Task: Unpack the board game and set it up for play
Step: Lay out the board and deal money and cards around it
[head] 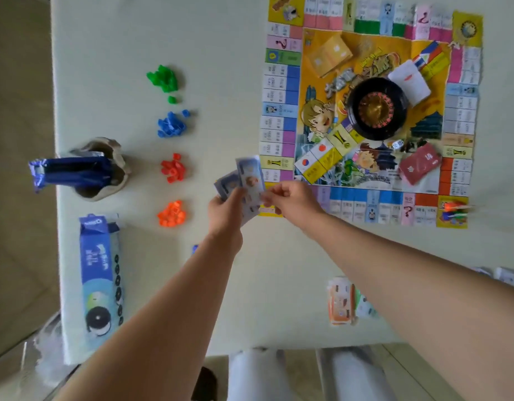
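Banknotes [250, 173]: blue, fanned.
Left hand [224, 211]: my fingers curled round the fan.
Right hand [293, 198]: fingertips pinch one note's edge.
Board [282, 91]: just beyond my fingers.

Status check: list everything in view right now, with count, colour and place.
Table: one, white, underneath.
Game board: one, multicoloured, far right.
Roulette wheel: one, black, board centre.
Card stacks: three, yellow, white, red, on board.
Die: one, white, beside wheel.
Pawns: unclear count, mixed, board corner.
Piece piles: four, green, blue, red, orange, left of board.
Cookie box: one, blue, near left.
Pot: one, beige, left edge, holding blue wrapper.
Orange banknotes: one stack, near edge.
Blue banknotes: several, in both hands.
Left hand: grips the notes.
Right hand: pinches the notes.
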